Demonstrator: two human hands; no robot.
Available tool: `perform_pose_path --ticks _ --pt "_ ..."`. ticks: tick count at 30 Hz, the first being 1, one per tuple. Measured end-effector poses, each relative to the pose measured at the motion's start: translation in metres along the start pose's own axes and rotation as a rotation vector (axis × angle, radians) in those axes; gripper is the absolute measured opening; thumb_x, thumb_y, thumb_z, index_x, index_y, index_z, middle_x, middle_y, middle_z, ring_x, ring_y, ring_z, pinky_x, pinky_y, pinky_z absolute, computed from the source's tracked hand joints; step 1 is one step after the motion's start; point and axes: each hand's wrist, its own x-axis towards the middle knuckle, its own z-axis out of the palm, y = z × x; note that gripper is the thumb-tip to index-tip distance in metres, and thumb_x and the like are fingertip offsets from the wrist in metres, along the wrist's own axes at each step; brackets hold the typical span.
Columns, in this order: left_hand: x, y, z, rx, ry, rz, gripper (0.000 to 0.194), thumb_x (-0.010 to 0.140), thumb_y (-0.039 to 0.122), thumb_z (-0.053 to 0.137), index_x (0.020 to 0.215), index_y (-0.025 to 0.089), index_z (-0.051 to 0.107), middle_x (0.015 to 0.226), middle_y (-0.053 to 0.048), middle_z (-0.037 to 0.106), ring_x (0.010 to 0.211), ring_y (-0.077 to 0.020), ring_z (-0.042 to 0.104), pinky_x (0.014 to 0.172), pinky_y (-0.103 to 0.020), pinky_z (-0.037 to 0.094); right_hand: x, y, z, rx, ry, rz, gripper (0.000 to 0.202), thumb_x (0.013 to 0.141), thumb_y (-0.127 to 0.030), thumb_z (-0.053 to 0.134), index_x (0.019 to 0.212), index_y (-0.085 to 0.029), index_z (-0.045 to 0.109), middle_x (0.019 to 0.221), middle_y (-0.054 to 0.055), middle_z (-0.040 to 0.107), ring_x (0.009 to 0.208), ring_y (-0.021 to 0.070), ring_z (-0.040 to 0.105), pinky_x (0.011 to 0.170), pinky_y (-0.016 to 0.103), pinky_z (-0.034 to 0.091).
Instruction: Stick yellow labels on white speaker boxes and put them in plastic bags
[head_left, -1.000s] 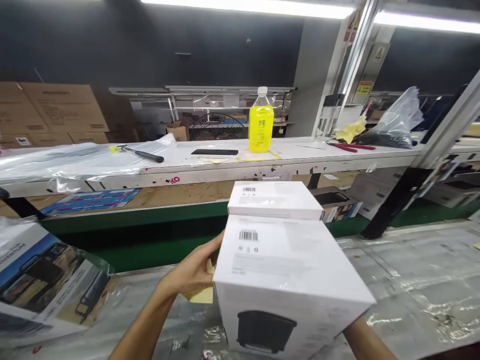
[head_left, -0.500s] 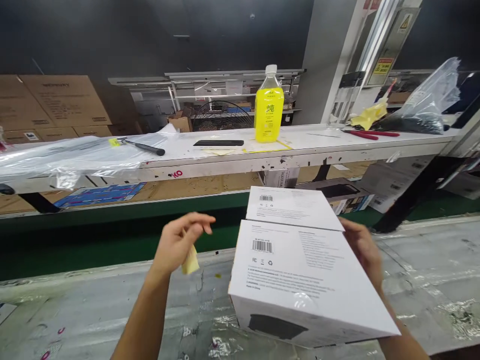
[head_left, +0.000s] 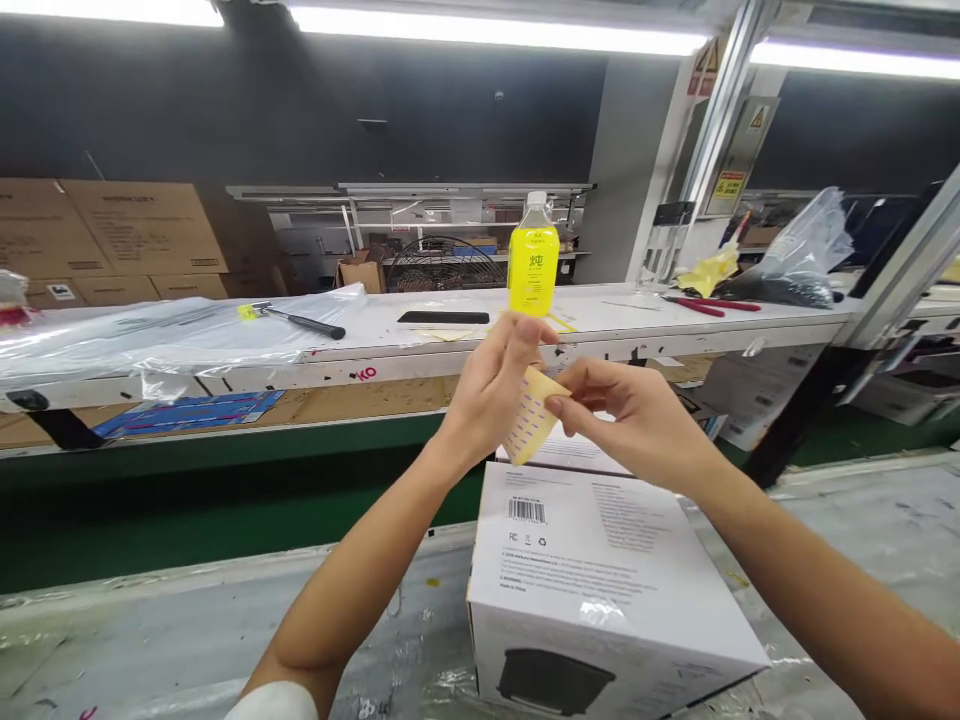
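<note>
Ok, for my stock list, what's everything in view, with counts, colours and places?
Boxes: two, white, foreground
Paper sheet: one, yellow, centre
Shelf: one, white, across middle
Bottle: one, yellow, shelf centre
Bar: one, black, left of bottle
Handled tool: one, black, shelf left
Sheeting: clear, shelf left
Two-handled tool: one, red, shelf right
Bag: one, clear, shelf right
Cartons: several, brown, back left
Printed sheet: one, blue, below shelf
Lights: three, white, overhead
Left hand: one, on paper sheet
Right hand: one, on paper sheet

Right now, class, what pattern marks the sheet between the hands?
Yellow sheet: rows of purple dashes; head view.
</note>
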Motion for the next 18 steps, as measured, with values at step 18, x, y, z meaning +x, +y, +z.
perform_pose_path --ticks 18 --pt "-0.023 -0.017 -0.01 -0.227 -0.171 -0.323 0.035 0.091 0.045 0.081 0.106 0.016 0.067 0.099 -0.006 0.075 0.086 -0.0177 0.07 0.078 -0.028 0.055 -0.006 0.016 -0.014 -0.47 0.247 -0.448 0.011 0.098 -0.015 0.066 0.099 -0.023 0.072 0.1 0.005 0.074 0.072 0.013 0.067 0.069 0.029 0.062"
